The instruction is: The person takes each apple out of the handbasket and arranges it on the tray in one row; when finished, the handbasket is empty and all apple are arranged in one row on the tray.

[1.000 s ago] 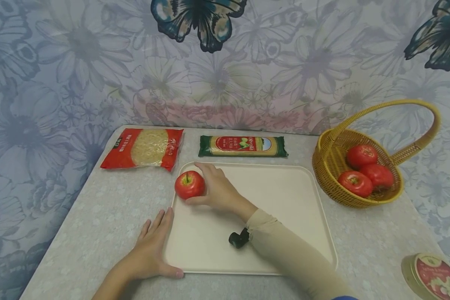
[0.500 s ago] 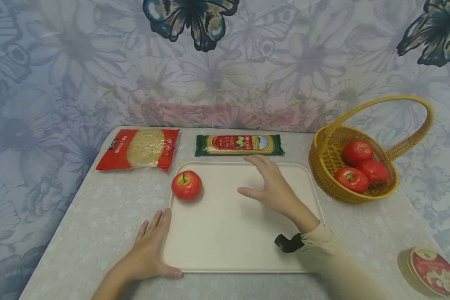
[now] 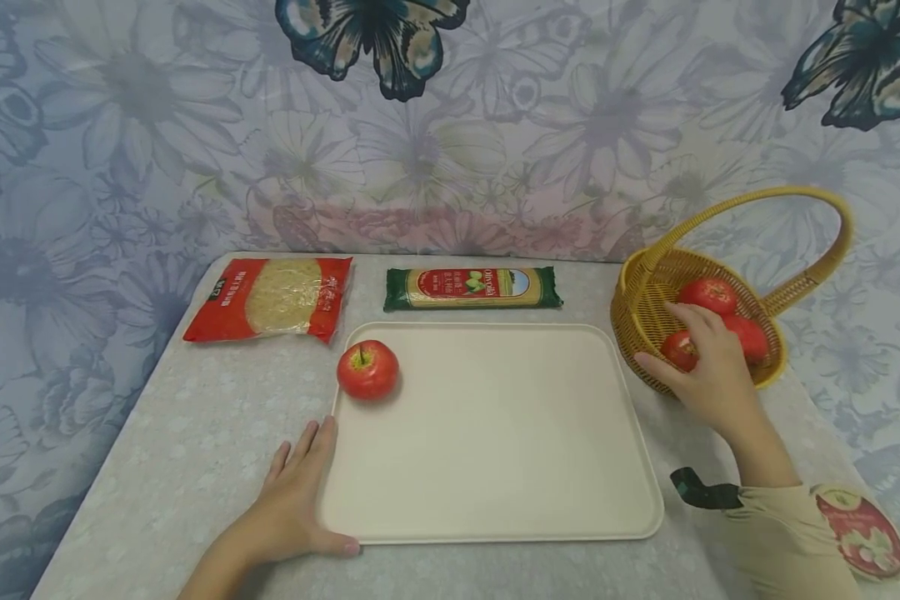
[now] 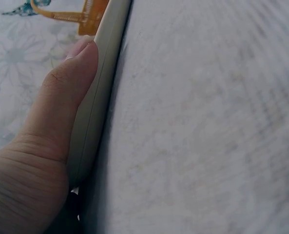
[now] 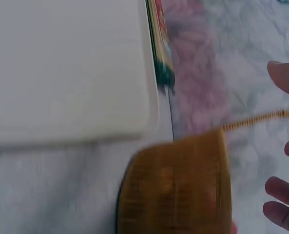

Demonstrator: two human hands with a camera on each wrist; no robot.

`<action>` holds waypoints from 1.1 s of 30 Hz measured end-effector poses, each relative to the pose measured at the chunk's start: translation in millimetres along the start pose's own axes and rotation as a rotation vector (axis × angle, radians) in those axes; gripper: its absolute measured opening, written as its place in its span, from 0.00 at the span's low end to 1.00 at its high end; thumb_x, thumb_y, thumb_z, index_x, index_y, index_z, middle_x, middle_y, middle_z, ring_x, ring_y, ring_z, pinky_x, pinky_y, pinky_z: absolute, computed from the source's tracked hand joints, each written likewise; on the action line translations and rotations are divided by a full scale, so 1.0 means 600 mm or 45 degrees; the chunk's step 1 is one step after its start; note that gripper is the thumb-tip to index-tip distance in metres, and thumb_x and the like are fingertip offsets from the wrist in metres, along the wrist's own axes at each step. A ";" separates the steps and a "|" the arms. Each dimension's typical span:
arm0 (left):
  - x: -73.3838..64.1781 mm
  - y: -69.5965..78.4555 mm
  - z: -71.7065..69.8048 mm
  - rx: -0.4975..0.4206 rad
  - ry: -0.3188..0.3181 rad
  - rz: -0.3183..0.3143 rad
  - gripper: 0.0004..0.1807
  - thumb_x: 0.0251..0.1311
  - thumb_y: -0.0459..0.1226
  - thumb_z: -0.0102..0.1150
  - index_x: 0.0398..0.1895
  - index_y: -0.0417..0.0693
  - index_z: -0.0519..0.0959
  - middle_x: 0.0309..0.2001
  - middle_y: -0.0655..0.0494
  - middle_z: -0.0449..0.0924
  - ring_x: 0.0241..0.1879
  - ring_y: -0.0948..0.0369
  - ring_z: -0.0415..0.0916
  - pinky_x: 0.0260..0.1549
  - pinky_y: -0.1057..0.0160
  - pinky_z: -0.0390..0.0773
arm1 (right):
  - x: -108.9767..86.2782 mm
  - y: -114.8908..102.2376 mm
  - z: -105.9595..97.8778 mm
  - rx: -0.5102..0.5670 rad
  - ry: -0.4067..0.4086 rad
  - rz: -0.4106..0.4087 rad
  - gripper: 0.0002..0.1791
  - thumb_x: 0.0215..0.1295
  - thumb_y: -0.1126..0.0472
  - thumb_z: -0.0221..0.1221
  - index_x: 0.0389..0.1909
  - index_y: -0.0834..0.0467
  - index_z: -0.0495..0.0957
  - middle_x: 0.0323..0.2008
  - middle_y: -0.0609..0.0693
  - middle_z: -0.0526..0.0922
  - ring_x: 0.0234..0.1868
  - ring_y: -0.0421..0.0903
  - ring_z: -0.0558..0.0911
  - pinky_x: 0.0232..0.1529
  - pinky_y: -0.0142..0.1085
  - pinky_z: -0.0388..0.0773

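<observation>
A red apple sits at the far left corner of the cream tray. My left hand rests at the tray's near left corner, fingers straight along the side and thumb at the front edge; the left wrist view shows the thumb against the tray's side. Over the yellow wicker basket on the right, my right hand reaches in with fingers spread. Inside are red apples, one of them partly covered by the hand. Whether the fingertips touch any is unclear; the right wrist view is blurred.
Behind the tray lies a green pasta packet, with a red-and-clear noodle bag to its left. A round tin stands at the right, partly behind the right sleeve. The basket's tall handle arches up at the right.
My right hand has left the apple at the tray's far left corner and moved right across the tray to the basket. The left hand stays in place; the head view shifts slightly.
</observation>
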State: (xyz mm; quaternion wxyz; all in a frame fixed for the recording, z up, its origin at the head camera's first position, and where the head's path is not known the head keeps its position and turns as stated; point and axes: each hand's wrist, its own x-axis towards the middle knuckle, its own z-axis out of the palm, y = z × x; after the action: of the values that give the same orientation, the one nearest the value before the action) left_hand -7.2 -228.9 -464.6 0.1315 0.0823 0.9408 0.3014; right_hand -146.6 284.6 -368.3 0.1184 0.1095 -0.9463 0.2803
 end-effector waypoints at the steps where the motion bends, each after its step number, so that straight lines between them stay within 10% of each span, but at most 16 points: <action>1: 0.000 0.000 0.000 0.000 -0.003 -0.004 0.88 0.18 0.74 0.74 0.80 0.45 0.36 0.80 0.39 0.41 0.79 0.41 0.34 0.74 0.40 0.28 | -0.003 0.012 -0.007 -0.020 -0.008 0.036 0.45 0.55 0.49 0.73 0.71 0.55 0.65 0.69 0.64 0.65 0.70 0.69 0.61 0.66 0.72 0.50; 11: 0.001 -0.001 0.000 -0.004 -0.013 -0.007 0.88 0.18 0.75 0.73 0.80 0.44 0.36 0.80 0.38 0.41 0.79 0.40 0.34 0.74 0.39 0.28 | -0.014 0.073 -0.034 -0.186 -0.221 0.231 0.48 0.63 0.37 0.62 0.76 0.58 0.56 0.70 0.73 0.58 0.66 0.76 0.62 0.57 0.75 0.59; 33: 0.001 -0.005 -0.001 -0.016 -0.008 0.001 0.87 0.18 0.75 0.73 0.81 0.47 0.35 0.80 0.41 0.41 0.79 0.41 0.34 0.74 0.40 0.28 | 0.043 0.109 -0.027 -0.179 -0.492 0.252 0.47 0.64 0.42 0.63 0.74 0.63 0.55 0.69 0.74 0.58 0.67 0.74 0.60 0.59 0.76 0.59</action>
State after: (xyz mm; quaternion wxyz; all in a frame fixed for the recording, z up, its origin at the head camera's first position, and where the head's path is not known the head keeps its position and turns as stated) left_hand -8.3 -231.6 -466.1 0.1349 0.0829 0.9384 0.3072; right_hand -186.5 343.6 -381.0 -0.0857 0.0594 -0.9747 0.1977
